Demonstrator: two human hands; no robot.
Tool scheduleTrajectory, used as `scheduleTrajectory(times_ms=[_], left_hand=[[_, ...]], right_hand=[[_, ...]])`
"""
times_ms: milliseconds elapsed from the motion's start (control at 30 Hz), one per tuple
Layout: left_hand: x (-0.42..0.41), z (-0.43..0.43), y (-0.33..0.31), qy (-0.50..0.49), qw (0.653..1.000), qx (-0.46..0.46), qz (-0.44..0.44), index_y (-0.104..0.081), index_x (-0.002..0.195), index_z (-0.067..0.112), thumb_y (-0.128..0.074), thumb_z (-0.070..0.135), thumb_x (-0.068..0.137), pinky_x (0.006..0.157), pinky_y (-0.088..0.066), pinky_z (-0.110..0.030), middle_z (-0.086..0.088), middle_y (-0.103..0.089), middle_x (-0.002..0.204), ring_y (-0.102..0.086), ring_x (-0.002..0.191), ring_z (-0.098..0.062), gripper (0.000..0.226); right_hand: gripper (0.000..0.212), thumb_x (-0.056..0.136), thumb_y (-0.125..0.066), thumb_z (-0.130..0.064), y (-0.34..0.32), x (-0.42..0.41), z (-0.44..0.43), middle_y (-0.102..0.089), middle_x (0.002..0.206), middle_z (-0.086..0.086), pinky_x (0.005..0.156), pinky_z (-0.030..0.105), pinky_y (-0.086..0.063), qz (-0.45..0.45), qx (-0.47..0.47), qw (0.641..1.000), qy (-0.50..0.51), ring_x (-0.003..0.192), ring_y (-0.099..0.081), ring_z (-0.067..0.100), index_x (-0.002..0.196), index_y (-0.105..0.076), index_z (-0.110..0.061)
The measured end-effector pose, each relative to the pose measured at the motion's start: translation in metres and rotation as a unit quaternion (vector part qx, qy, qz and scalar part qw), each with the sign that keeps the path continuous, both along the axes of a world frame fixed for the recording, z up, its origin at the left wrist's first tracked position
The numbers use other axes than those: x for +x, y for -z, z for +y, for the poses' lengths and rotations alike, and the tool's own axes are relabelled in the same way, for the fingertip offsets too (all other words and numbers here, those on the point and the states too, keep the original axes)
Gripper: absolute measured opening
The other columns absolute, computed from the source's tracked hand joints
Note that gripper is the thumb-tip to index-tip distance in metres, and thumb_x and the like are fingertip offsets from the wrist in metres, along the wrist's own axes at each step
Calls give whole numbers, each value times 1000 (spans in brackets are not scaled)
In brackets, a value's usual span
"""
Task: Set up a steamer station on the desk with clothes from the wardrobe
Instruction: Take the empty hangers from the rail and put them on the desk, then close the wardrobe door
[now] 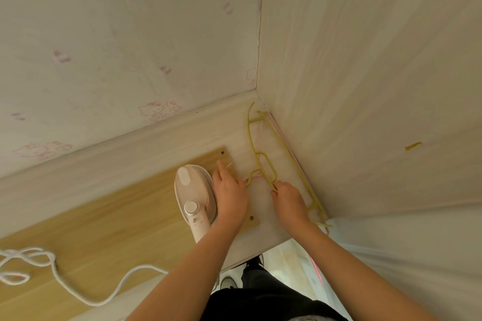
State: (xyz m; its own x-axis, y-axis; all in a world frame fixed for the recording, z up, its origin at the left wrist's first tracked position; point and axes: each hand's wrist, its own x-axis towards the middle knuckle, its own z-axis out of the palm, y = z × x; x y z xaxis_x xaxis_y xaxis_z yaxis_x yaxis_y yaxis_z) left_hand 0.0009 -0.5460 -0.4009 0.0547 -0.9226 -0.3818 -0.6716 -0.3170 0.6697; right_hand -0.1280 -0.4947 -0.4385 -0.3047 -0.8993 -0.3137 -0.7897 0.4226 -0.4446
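A white handheld steamer (194, 198) lies on the light wooden desk top (104, 221), and its white cord (86, 292) trails off to the left. My left hand (230, 194) rests palm down right beside the steamer with its fingers stretched out. A curved end of the yellow hanger runs under its thumb side, so its grip is unclear. My right hand (289, 202) is closed on the middle bar of the yellow plastic hanger (263, 164). The hanger lies flat in the desk's right corner against the side panel. Thin pink hanger wire (276, 128) shows beneath it.
A pale wall with faint pink cartoon prints (159, 109) rises behind the desk. A pale wooden panel (365, 86) closes off the right side. White fabric (404, 255) hangs at the lower right. My shoes (229, 281) and the floor show below the desk edge.
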Motion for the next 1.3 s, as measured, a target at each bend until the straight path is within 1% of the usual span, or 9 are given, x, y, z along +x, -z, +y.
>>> scheduleTrajectory(times_ms=[67, 167, 367, 467, 633, 733, 900, 1033, 1300], left_hand=[[2, 9, 4, 106, 985, -107, -82, -27, 148, 3, -48, 12, 95, 114, -25, -45, -20, -28, 152, -27, 139, -37, 58], [2, 17, 19, 268, 917, -207, -210, -55, 130, 2, -65, 1, 78, 107, -37, -53, -18, -55, 133, -48, 126, -40, 54], [2, 9, 18, 324, 874, -186, -310, -66, 116, 1, -86, 2, 35, 86, -54, -47, -10, -70, 92, -67, 78, -29, 83], [6, 6, 18, 330, 865, -174, -337, -68, 111, 3, -87, 2, 34, 80, -55, -43, -5, -67, 71, -65, 65, -27, 80], [5, 5, 20, 333, 862, -148, -354, -66, 114, 4, -88, 5, 37, 79, -55, -42, -6, -67, 77, -67, 71, -28, 80], [5, 8, 19, 348, 862, -117, -351, -58, 128, 4, -88, 10, 47, 83, -54, -42, -8, -67, 92, -66, 83, -29, 86], [5, 13, 22, 380, 856, -63, -346, -6, 152, 5, -66, 22, 84, 111, -28, -48, -11, -41, 135, -42, 124, -32, 92], [5, 16, 21, 378, 852, -63, -357, 3, 151, 2, -53, 27, 92, 115, -17, -52, -13, -34, 144, -34, 132, -31, 85], [9, 34, -16, 445, 814, -135, -348, 10, 150, 1, -27, 22, 100, 117, 4, -49, -13, 3, 161, 5, 148, -30, 66]], right_hand=[[17, 98, -46, -19, 1, 0, 0, -60, 96, 9, 64, 32, -36, -7, -6, 1000, 4, 88, -57, 27, 98, -59, -7], [18, 98, -46, -20, 2, -2, -2, -60, 94, 8, 64, 32, -35, -11, -17, 1000, 2, 88, -57, 27, 98, -59, -8], [20, 97, -46, -27, 1, -6, -3, -63, 96, 4, 63, 31, -38, 13, 4, 1000, -7, 90, -59, 26, 97, -60, -13], [19, 96, -48, -30, 2, -4, -2, -65, 98, 2, 63, 31, -41, 34, 8, 999, -25, 91, -60, 24, 100, -61, -16], [22, 97, -45, -27, 1, 0, 1, -61, 108, 2, 65, 33, -41, 64, 5, 995, -72, 99, -54, 23, 111, -57, -15], [25, 96, -43, -17, 0, 6, 5, -56, 116, 2, 65, 32, -40, 98, 30, 991, -85, 105, -50, 22, 119, -53, -15], [33, 91, -44, -12, -7, 14, 10, -50, 122, 4, 64, 31, -38, 116, 53, 989, -77, 107, -48, 24, 124, -49, -14], [45, 90, -45, -14, -14, 15, 16, -50, 130, 6, 82, 34, -44, 100, 47, 992, -64, 118, -45, 24, 135, -41, -12], [51, 91, -49, -9, -41, 28, 56, -50, 136, 13, 107, 36, -35, 91, -37, 995, -30, 132, -39, 29, 140, -38, -2]])
